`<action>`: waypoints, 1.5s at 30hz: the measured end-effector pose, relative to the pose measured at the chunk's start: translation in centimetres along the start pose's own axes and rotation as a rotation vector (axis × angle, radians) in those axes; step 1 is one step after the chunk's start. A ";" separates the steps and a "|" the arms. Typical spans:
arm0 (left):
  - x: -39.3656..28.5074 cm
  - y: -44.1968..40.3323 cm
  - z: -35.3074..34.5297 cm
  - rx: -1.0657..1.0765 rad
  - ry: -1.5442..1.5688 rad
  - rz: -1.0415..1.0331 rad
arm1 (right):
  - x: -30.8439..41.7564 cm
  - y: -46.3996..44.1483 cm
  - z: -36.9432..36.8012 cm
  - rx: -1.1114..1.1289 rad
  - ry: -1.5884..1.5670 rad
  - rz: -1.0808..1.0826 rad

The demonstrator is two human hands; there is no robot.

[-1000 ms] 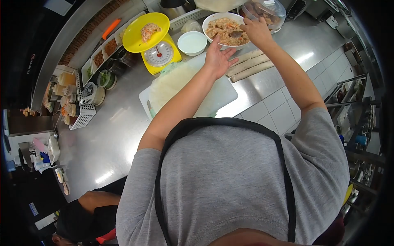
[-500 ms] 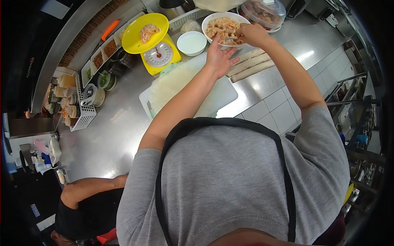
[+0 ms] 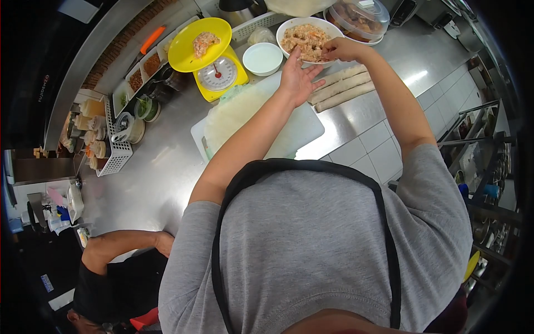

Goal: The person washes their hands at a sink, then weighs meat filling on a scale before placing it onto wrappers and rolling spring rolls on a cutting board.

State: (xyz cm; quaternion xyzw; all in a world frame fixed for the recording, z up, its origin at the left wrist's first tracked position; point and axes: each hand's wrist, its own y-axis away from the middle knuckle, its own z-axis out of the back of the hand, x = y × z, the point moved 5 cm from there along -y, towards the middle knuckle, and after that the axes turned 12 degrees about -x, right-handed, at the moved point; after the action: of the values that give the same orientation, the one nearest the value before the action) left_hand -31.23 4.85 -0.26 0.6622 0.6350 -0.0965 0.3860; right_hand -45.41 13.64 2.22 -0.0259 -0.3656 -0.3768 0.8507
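- Okay, your left hand [image 3: 301, 82]: released, palm up, beside the bowl [image 3: 280, 42].
- Your right hand [image 3: 348, 50]: at the bowl's filling [image 3: 304, 38]; can't tell its grip.

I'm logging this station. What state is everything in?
Large round white bowl: uncovered
Small round white bowl: uncovered
Yellow dial scale: loaded
Clear domed plastic lid: in place
White rectangular cutting board: partly covered
Long pale rolls: side by side
Left hand: open
Right hand: partly closed

right hand [image 3: 346, 50]: fingers at mixture [image 3: 303, 37] in white bowl [image 3: 282, 30] | left hand [image 3: 299, 82]: palm up, near bowl
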 end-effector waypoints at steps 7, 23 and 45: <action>-0.2 0.0 1.0 -0.054 -0.072 0.013 | 0.4 -0.6 1.9 -0.049 -0.133 -0.040; -21.6 9.3 5.4 -0.454 -1.838 -1.748 | 23.7 -7.4 -4.8 -0.605 0.153 0.641; -24.1 10.0 10.6 -0.480 -1.295 -1.547 | 6.6 -4.8 3.6 -0.652 0.640 0.148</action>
State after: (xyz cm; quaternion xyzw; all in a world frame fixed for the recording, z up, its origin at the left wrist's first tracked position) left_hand -22.47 -19.25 11.28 -0.1997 0.5600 -0.5264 0.6078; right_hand -47.79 7.21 8.00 -0.2003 0.0558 -0.3993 0.8930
